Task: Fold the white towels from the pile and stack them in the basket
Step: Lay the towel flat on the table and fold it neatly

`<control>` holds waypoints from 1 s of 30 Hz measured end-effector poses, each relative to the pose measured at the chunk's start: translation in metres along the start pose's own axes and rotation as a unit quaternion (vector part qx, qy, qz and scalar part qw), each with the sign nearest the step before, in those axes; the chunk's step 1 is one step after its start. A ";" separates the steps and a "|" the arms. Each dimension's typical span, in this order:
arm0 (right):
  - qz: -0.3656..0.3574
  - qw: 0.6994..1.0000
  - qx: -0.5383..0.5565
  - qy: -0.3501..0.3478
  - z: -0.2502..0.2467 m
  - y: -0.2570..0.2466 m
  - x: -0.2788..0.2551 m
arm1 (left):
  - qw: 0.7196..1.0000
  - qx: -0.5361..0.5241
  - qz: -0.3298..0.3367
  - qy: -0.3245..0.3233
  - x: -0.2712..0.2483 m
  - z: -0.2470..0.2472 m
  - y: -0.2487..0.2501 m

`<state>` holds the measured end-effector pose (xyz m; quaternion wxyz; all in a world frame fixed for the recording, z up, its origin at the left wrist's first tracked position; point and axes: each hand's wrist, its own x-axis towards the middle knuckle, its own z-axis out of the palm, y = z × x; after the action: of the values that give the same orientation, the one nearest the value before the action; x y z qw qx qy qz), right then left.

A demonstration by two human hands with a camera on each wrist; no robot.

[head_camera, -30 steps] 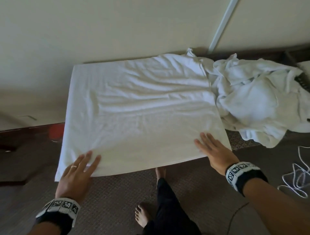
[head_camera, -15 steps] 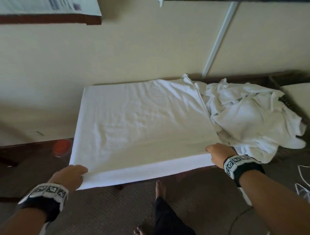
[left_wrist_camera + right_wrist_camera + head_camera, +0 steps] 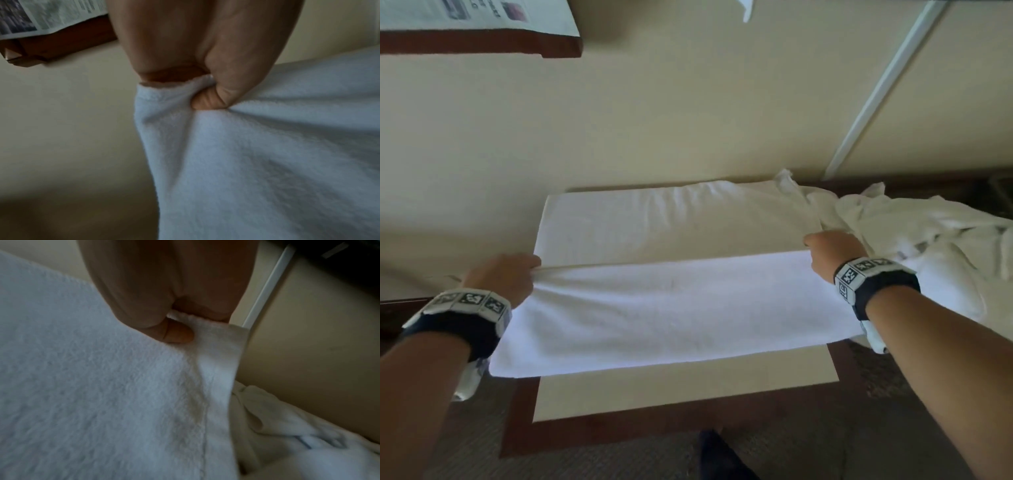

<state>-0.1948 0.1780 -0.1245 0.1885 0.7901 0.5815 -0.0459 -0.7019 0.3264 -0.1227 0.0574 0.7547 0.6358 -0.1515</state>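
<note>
A white towel [image 3: 671,308] lies across a low table [image 3: 688,394], its near half lifted and carried toward the wall over the far half. My left hand [image 3: 508,274] pinches the towel's left near corner [image 3: 164,100] between thumb and fingers. My right hand [image 3: 828,253] pinches the right near corner [image 3: 205,331] the same way. A crumpled pile of white towels [image 3: 914,236] sits on the table's right side, beside my right hand. No basket is in view.
The table has a dark wood border and stands against a cream wall [image 3: 688,120]. A wooden shelf with a newspaper [image 3: 476,31] hangs at upper left. A white pipe [image 3: 887,85] runs down the wall at right. Carpet lies below.
My hands went from resting flat on the towel's near edge to gripping its two near corners, then lifted that edge and carried it away from me toward the wall.
</note>
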 end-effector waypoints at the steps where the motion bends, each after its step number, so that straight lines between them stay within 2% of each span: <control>1: 0.002 1.000 -0.010 0.028 0.000 0.000 0.010 | 1.000 -0.022 -0.006 0.019 0.010 0.001 0.002; 4: 0.016 0.995 -0.011 0.102 0.011 -0.005 0.022 | 0.995 -0.058 0.004 0.084 0.022 0.020 0.010; 8: -0.037 0.991 0.035 0.120 0.069 -0.026 -0.005 | 0.990 -0.107 0.052 0.079 -0.013 0.077 0.032; 10: -0.043 0.993 0.066 0.090 0.095 -0.036 -0.028 | 0.987 -0.131 0.068 0.063 -0.039 0.104 0.042; 13: -0.019 0.991 0.125 0.034 0.121 -0.041 -0.047 | 0.988 -0.142 0.068 0.005 -0.063 0.130 0.045; 18: 0.009 0.984 0.176 -0.003 0.124 -0.046 -0.079 | 0.992 -0.101 0.073 0.023 -0.090 0.128 0.041; 23: 0.036 0.990 0.136 -0.008 0.118 -0.051 -0.126 | 0.994 -0.061 0.087 0.034 -0.132 0.125 0.034; 27: 0.052 0.993 0.073 -0.071 0.101 -0.049 -0.138 | 0.993 -0.039 0.109 0.001 -0.145 0.122 0.030; 30: 0.046 0.991 0.040 -0.117 0.083 -0.047 -0.125 | 0.992 -0.032 0.116 -0.024 -0.131 0.107 0.034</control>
<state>-0.2666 0.0480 -0.1765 0.2252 0.8122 0.5161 -0.1522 -0.7042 0.1670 -0.1885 0.1145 0.8171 0.5470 -0.1416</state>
